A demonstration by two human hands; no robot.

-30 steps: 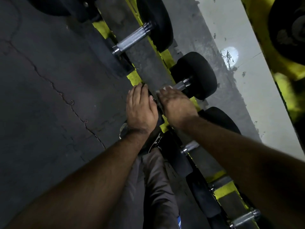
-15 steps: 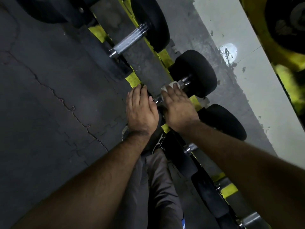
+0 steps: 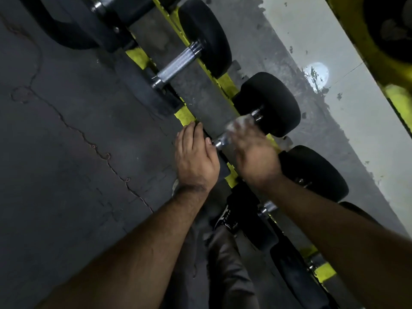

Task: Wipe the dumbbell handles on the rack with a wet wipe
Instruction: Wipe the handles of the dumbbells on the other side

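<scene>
On the left, the left hand [image 3: 195, 159] lies flat, fingers straight, over the near head of the dumbbell on the rack [image 3: 185, 114], steadying it — worth keeping that weight on so the bar cannot roll. To its right, the right hand [image 3: 252, 152], blurred, curls its fingers round the wet wipe [image 3: 239, 124] on the handle [image 3: 223, 141], best swept end to end. Since half a second ago it has slid toward the far head [image 3: 268, 103] — more bare handle shows at the near end.

The single head-worn camera looked steeply down, tilted, close above both hands' grip at the dumbbell rack [image 3: 185, 114].
</scene>
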